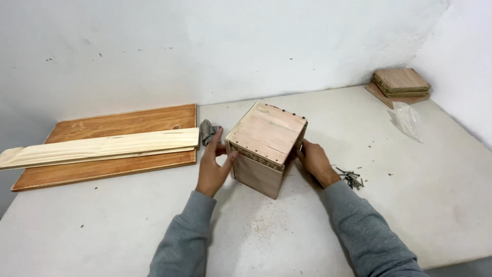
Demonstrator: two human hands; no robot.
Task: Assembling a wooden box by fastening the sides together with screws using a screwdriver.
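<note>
From the head camera I see a white counter (435, 195) set into a corner of white walls, and near its middle a small wooden box (266, 149) made of nailed plywood, standing tilted with one corner toward me. My left hand (212, 164) presses flat and open against the box's left side, thumb on the near edge; my right hand (313, 160) cups the right side with fingers curled loosely behind it, so both hands brace the box rather than close round it. Behind the left hand lies a small grey crumpled rag (208, 130), and further left a pale plank (100, 147) rests across a darker brown board (110, 146). A loose pile of nails (351, 177) lies just beside my right wrist; I judge the sleeve could sweep them off or a point could prick the hand if the box turns that way. Nail heads line the box edges, and a thumb sliding along could catch one. A clear plastic bag (407, 119) and stacked wooden squares (401, 82) sit far right
</note>
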